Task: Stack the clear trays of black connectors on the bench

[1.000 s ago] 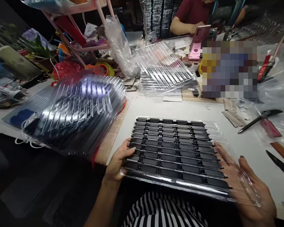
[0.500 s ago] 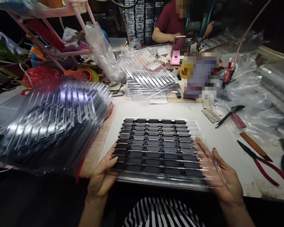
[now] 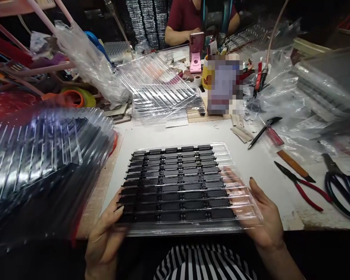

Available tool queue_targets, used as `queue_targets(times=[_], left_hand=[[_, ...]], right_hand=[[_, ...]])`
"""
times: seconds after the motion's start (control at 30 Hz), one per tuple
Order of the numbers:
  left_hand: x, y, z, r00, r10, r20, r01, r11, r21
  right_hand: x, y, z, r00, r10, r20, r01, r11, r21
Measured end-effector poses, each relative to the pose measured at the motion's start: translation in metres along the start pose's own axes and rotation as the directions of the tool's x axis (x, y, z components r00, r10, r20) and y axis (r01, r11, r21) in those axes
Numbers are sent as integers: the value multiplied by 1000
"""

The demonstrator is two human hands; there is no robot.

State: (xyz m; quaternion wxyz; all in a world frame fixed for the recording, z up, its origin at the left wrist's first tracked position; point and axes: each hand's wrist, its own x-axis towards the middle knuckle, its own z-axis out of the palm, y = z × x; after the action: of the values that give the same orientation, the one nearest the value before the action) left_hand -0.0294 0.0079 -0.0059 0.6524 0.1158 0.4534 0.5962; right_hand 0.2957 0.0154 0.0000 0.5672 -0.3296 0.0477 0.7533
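A clear plastic tray (image 3: 186, 226), lined with rows of black parts (image 3: 192, 204), spans the lower centre at six o'clock. The left hand (image 3: 103, 231) grips its edge at seven o'clock, thumb on top; the right hand (image 3: 266, 223) holds the side at five o'clock, fingers spread beneath. Holding well likely means even support from both sides, the thin plastic kept flat and unsqueezed, the rows level, and clear of the pliers (image 3: 297, 181) at four o'clock.
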Motion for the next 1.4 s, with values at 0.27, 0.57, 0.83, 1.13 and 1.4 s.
queue_targets(times=[0.27,0.57,0.83,1.13,1.4], left_hand=[[-2,1,10,998,-14,-54,17,999,45],[-3,4,14,999,-34,7,33,997,71],[-1,2,13,994,-60,96,57,998,34],[-6,-2,10,985,2,174,10,998,-64],[-9,-2,9,971,13,240,-2,999,-45]], right_hand=[[-4,0,-4,997,75,31,-75,997,-2],[3,0,-2,1000,-3,-5,3,996,-88],[-3,4,-7,985,-82,-149,47,973,-226],[-8,15,-3,952,-279,-128,195,872,-450],[-4,5,-11,967,-211,-141,122,874,-470]])
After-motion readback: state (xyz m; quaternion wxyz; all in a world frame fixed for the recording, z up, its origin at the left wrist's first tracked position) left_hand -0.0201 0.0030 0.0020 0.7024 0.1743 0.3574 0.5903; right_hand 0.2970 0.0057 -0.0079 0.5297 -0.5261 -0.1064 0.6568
